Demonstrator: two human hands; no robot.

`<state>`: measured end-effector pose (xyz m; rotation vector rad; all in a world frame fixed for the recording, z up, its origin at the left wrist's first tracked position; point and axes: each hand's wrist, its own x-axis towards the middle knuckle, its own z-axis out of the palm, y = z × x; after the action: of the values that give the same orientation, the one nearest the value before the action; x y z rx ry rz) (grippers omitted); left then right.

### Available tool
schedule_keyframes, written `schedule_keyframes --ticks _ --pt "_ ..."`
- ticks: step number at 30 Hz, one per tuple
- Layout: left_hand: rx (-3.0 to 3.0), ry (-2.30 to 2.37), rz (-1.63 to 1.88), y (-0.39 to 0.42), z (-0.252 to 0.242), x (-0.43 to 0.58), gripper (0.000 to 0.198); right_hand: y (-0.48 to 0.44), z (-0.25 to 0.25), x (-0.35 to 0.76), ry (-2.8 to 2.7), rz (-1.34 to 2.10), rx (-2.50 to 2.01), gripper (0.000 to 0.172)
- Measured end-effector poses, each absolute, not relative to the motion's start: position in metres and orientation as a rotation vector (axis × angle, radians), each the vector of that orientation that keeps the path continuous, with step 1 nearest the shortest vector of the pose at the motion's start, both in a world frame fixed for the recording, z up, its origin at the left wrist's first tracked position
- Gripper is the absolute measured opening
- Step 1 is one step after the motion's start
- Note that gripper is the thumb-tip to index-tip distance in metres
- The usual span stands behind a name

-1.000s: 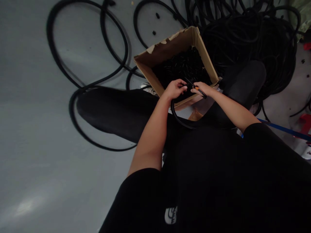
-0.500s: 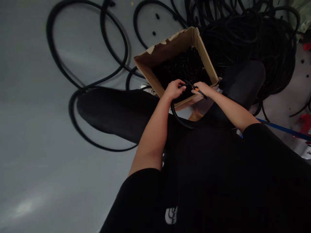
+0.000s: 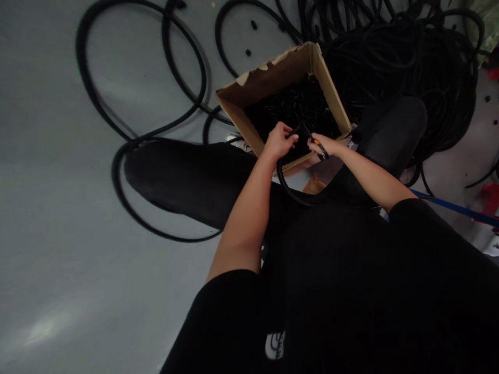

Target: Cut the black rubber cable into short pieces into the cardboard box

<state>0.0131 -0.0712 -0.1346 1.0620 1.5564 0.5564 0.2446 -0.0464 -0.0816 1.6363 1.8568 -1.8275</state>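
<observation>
So, seated view looking down at the hands, with 12 o'clock at the top of the frame. Left hand (image 3: 278, 142) is closed around a black rubber tube (image 3: 288, 186), which loops down at 6 o'clock from the hands and back up to that fist. Right hand (image 3: 323, 145) is closed on a small orange-and-black hand tool (image 3: 316, 142), just beside the left hand; can't tell the tool's exact type, and its tip is lost against the black tube. Both hands sit over the near edge of a cardboard box (image 3: 273, 78) with a torn upper flap, holding a heap of short black tube pieces (image 3: 292, 106). Box stands between the person's black-clad legs (image 3: 187, 182), right knee (image 3: 393, 130) at 2 o'clock. Big tangled pile of black tubing (image 3: 401, 62) lies at 1 o'clock, touching the box. Loose loops of tubing (image 3: 83, 47) cross the grey floor (image 3: 58, 208) at 10 o'clock. Two small black pieces (image 3: 253, 24) lie at 12 o'clock. Blue strap (image 3: 448, 208) runs out at 3 o'clock, near a red object (image 3: 490, 200).
</observation>
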Motion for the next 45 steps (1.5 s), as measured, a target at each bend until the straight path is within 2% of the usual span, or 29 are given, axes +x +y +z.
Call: schedule_keyframes --ticks 4,11,21,27,33,45 --pt "1.064 1.483 0.559 -0.071 -0.132 0.015 0.037 -0.048 -0.085 0.243 1.789 -2.01 1.493 0.024" --pt "1.065 1.376 0.547 -0.07 -0.121 0.019 0.035 -0.046 -0.08 0.24 1.898 -1.995 1.441 0.021" --pt "1.088 1.311 0.548 -0.071 -0.125 0.019 0.035 -0.047 -0.072 0.242 2.024 -1.72 1.518 0.013" --pt "1.066 1.365 0.566 -0.071 -0.127 0.021 0.033 -0.047 -0.076 0.24 2.085 -1.518 1.528 0.001" --pt "1.079 1.406 0.56 -0.071 -0.127 0.022 0.033 -0.048 -0.073 0.237 2.075 -1.444 1.536 0.009" --pt "1.081 1.341 0.558 -0.071 -0.117 0.024 0.032 -0.047 -0.081 0.245 2.077 -1.596 1.44 0.009"
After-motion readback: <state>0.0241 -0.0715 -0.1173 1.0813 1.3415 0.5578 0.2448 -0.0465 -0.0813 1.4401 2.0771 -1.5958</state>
